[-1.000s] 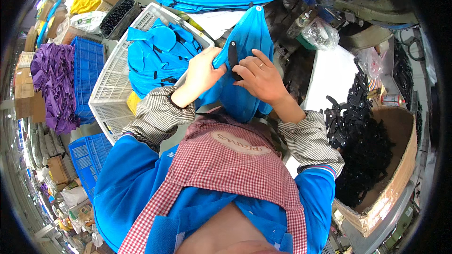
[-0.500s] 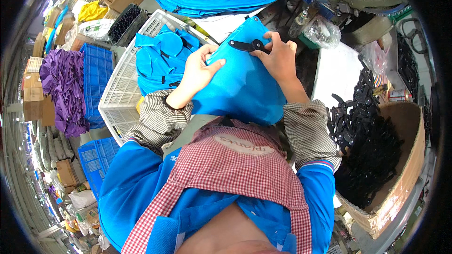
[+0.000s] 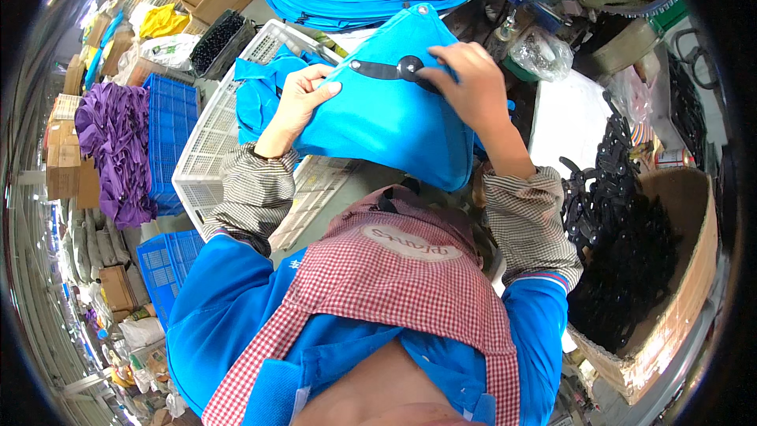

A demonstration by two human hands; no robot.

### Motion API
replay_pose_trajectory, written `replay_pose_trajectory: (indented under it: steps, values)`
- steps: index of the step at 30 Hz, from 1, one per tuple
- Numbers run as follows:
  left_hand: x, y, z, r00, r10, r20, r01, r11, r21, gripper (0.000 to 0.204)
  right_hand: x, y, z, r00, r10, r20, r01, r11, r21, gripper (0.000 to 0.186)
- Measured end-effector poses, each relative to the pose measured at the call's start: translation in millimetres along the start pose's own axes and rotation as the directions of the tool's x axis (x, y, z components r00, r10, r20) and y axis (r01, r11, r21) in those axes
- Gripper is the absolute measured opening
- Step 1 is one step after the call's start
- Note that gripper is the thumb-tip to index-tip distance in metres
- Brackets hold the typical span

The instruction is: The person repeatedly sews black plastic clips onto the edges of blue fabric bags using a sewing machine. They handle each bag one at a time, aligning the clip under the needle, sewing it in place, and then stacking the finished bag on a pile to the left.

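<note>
Left hand [image 3: 298, 104] pinches the blue fabric [image 3: 378, 122] by its left edge — likely light, soft, best held there; right hand [image 3: 475, 85] curled at black strap [image 3: 378, 70], grip unclear.

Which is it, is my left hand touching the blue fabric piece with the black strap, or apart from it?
Touching. The head view shows the left hand holding the blue fabric piece, thumb on its left edge.
</note>
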State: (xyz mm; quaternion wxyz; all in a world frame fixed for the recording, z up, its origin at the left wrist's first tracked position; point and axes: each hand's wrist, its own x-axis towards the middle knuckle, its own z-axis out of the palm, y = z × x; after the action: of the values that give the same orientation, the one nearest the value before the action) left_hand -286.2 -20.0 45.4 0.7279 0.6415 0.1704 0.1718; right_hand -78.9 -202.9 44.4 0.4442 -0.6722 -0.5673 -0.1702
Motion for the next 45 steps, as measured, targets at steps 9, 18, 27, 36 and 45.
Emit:
replay_pose_trajectory:
  steps: [9, 18, 27, 36, 45]
  values:
    - [-11, -8, 7, 1.0, 0.0, 0.024, -0.001, 1.0, 0.023, 0.02, 11, -8, 2, 0.889, -0.086, 0.45, 0.161, 0.978, -0.133, 0.039]
    - [-52, -44, 30, 0.996, 0.034, -0.077, -0.033, 0.999, 0.014, 0.018, -48, -56, 0, 0.896, -0.171, 0.411, 0.167, 0.985, 0.048, 0.036]
    - [-12, -67, 107, 0.824, 0.264, -0.502, -0.208, 0.964, 0.166, 0.019, -74, -70, 34, 0.529, 0.674, 0.516, -0.843, 0.346, 0.412, 0.04]
    - [-24, -53, -11, 0.799, -0.319, -0.509, -0.068, 0.794, -0.604, 0.029, -174, 52, 22, 0.718, 0.686, -0.118, -0.684, 0.726, 0.065, 0.042]
    - [-103, -195, -121, 0.592, -0.674, -0.441, 0.432, 0.728, -0.533, 0.041, -192, 77, -3, 0.104, 0.745, 0.659, -0.393, -0.578, 0.715, 0.06]
